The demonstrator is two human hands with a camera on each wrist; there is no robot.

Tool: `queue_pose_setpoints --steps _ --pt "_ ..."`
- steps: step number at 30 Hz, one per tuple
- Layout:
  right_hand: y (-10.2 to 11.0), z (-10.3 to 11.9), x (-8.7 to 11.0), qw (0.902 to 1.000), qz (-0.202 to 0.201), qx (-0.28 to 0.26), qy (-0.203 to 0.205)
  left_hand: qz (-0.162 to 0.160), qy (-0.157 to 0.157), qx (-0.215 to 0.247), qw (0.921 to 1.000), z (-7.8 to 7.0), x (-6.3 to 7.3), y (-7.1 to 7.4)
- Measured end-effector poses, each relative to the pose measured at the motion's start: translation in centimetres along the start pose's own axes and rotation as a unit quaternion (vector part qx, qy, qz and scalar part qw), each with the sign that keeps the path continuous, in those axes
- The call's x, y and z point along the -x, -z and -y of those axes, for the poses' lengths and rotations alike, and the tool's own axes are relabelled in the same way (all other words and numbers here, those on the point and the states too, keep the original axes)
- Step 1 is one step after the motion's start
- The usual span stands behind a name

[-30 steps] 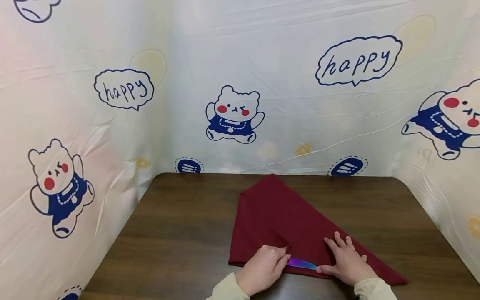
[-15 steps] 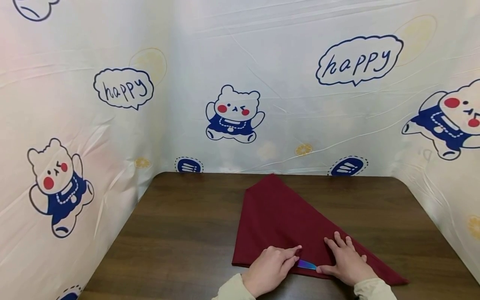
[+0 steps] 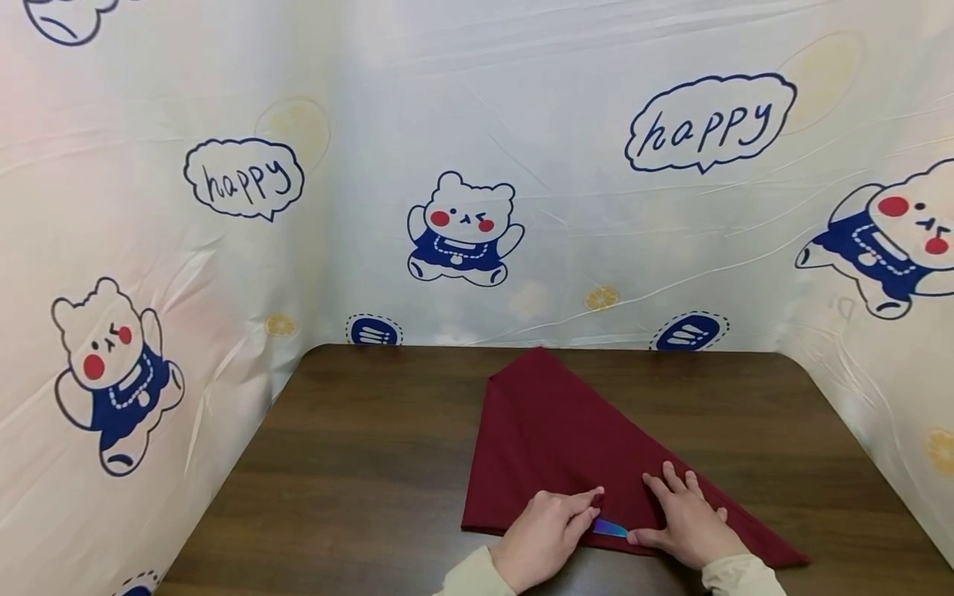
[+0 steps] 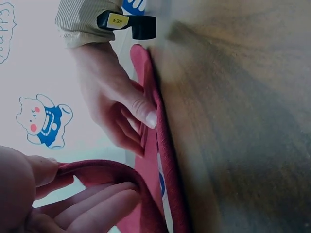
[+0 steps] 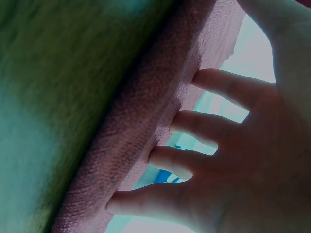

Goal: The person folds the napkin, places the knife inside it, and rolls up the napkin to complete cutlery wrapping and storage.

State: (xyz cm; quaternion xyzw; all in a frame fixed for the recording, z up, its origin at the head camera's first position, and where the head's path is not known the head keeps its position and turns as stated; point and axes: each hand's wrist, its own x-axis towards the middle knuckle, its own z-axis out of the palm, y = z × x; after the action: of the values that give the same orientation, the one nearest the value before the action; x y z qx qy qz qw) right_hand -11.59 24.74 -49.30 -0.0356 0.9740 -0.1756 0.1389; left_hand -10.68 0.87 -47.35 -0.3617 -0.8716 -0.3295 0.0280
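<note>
A dark red cloth, folded to a pointed shape, lies on the table. Along its near edge, my left hand pinches the upper layer between thumb and fingers. In the left wrist view that layer is lifted into an arch, with other fingers of the hand underneath. A shiny blue-purple metal piece, like the end of a knife blade, shows in the gap between the layers; its rest is hidden. My right hand presses on the cloth with spread fingers, thumb beside the metal tip.
The brown wooden table extends to both sides of the cloth. White sheeting with printed bears and "happy" bubbles hangs behind and at the sides. A black band is on the right wrist.
My left hand has slid right with the pinched layer, and less of the metal piece shows. The cloth's left edge has shifted slightly right. The right hand stays in place.
</note>
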Motion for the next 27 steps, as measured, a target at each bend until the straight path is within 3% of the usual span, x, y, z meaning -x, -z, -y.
queue_pose_setpoints --steps 5,17,22,27 --pt "-0.1 0.0 0.1 1.0 -0.005 -0.001 0.001 0.004 0.001 0.019 0.9998 -0.1 0.0 -0.2" --pt "-0.2 0.0 0.0 1.0 0.001 -0.005 -0.003 0.048 0.002 0.0 0.9988 -0.1 0.1 -0.9" --pt "-0.4 0.0 0.0 1.0 -0.004 -0.004 -0.001 0.076 -0.008 -0.032 0.9966 0.1 0.2 -1.3" --pt "-0.3 -0.1 0.2 0.9999 -0.012 -0.002 0.003 0.101 -0.042 -0.075 0.9912 0.6 0.3 -1.5"
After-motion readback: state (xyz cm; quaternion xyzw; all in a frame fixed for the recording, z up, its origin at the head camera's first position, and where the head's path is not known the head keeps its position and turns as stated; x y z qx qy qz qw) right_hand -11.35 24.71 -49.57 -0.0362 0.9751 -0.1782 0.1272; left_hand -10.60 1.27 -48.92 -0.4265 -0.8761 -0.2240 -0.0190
